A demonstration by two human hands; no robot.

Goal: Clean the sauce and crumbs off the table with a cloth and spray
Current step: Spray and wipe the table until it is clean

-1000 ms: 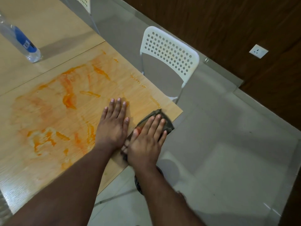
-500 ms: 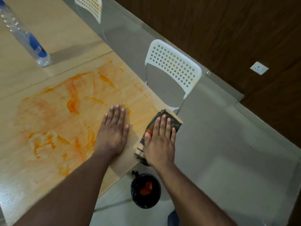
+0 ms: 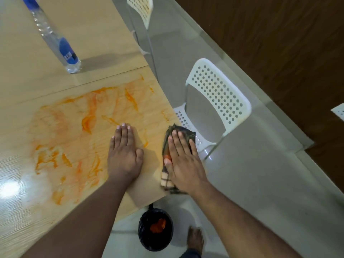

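Note:
Orange sauce smears [image 3: 78, 138] spread wide over the light wooden table [image 3: 22, 211]. My left hand [image 3: 123, 155] lies flat on the tabletop beside the smears, fingers straight. My right hand [image 3: 183, 162] presses flat on a dark folded cloth [image 3: 183, 130] at the table's right edge, part of the cloth reaching past the edge. Orange sauce stains the cloth near my thumb. A clear bottle with a blue label [image 3: 61, 47] stands on the table at the back left.
A black-lined bin [image 3: 156, 229] with orange waste inside sits on the floor below the table corner, next to my bare foot [image 3: 195, 239]. A white perforated chair [image 3: 217, 101] stands right of the table, another chair [image 3: 141, 10] farther back. Grey floor lies to the right.
My right hand has slid the cloth along the table's right edge, away from my left hand. The view has shifted, revealing the bin and my foot. My left hand stays flat.

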